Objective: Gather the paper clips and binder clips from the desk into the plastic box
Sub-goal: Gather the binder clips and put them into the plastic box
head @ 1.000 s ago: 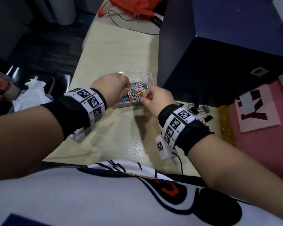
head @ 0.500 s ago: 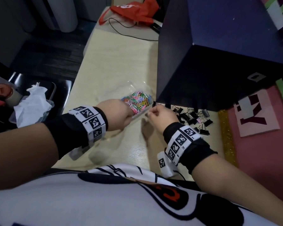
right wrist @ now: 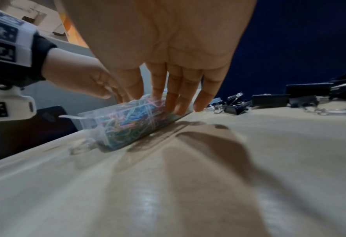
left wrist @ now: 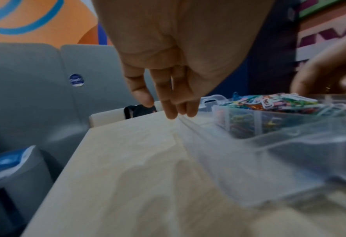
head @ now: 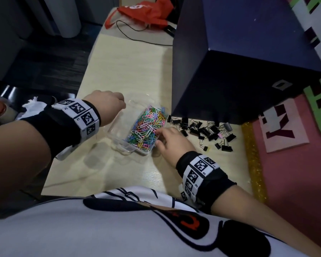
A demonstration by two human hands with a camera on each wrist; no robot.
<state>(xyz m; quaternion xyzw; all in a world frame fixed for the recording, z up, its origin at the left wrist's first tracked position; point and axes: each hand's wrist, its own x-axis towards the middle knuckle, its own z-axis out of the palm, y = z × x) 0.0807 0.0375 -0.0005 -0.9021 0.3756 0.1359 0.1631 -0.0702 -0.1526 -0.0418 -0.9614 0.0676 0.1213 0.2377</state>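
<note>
A: Where is the plastic box point(head: 124, 143) at this moment?

B: On the pale worktop point(head: 119, 71), just left of the tall dark blue box point(head: 239, 71). Its right half is heaped with coloured paper clips point(head: 148, 127); a clear lid flap lies open on its left side.

A: And the left hand point(head: 107, 106)?

B: It hovers over the lid side. In the left wrist view its fingers point(left wrist: 172, 104) hang nearly straight, tips touching the edge of the clear lid point(left wrist: 208, 144). I cannot tell whether they pinch it or only rest on it.

A: The right hand point(head: 171, 143)?

B: It sits at the box's right edge. From the right wrist camera its fingers point(right wrist: 174, 99) point down, fairly straight and slightly spread, tips pressed against the side of the box and onto the clips. They grip nothing that I can see.

A: The binder clips point(head: 206, 130)?

B: A loose scatter of black ones lies on the worktop just right of that hand, at the foot of the dark blue box, apart from the plastic box.

A: Anything else?

B: A red bag point(head: 145, 12) and a black cable point(head: 137, 32) at the far end of the worktop.
</note>
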